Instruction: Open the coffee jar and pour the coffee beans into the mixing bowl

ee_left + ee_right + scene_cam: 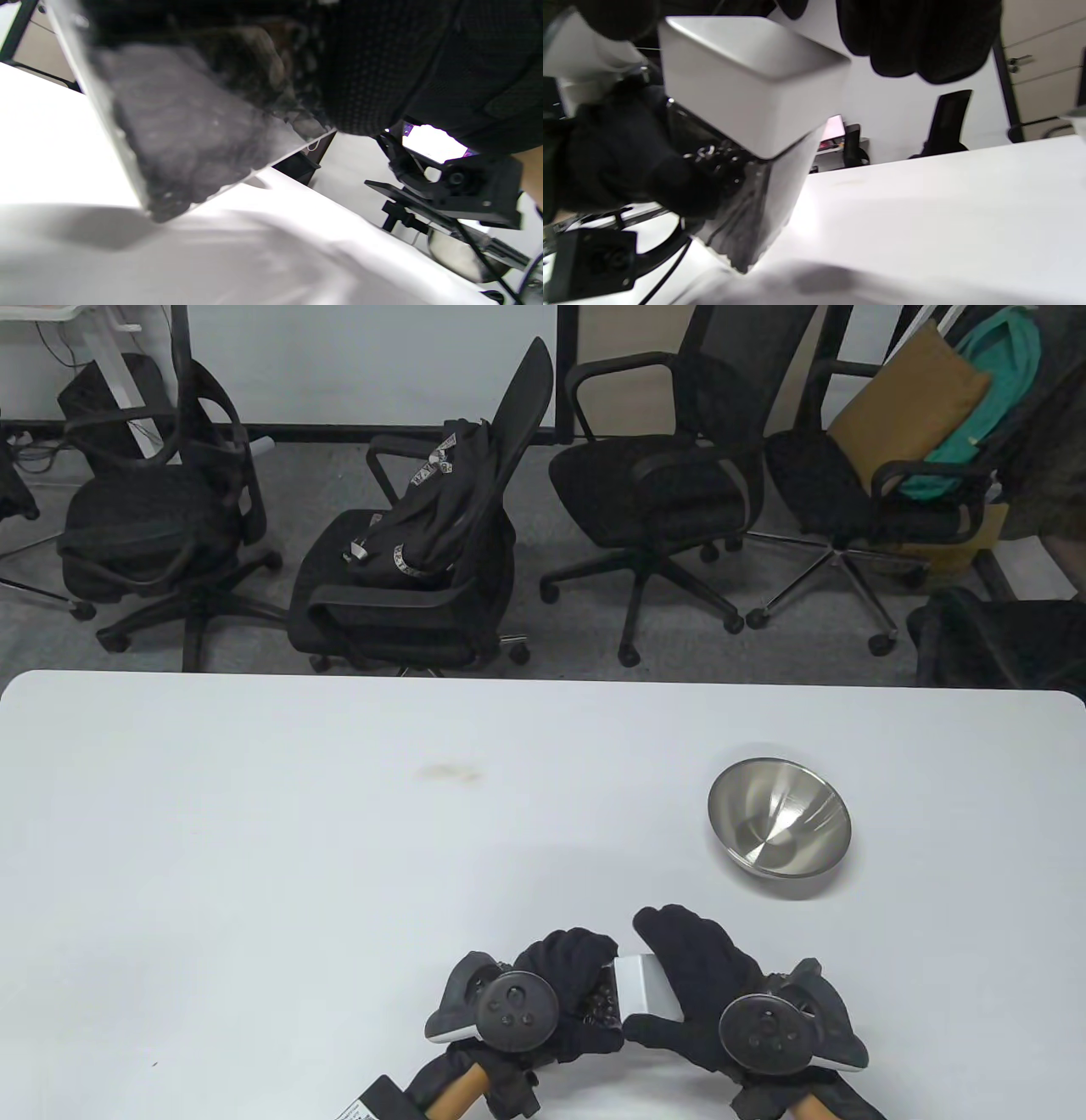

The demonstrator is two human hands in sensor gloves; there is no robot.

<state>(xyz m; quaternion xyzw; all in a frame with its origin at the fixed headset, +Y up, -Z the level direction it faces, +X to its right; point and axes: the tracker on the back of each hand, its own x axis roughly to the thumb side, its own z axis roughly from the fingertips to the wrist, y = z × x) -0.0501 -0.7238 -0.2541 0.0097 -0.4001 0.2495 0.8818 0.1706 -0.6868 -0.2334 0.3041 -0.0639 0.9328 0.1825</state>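
On the white surface (254,857), a faint brownish stain (445,770) lies left of centre, well apart from everything else. At the near edge the left hand (543,1001) grips the body of the coffee jar (607,1001), tipped on one lower corner, dark beans showing through its clear wall. The right hand (704,993) has its fingers (916,38) draped over the jar's white lid (643,994), still seated. The steel mixing bowl (779,816) sits beyond to the right, nothing between.
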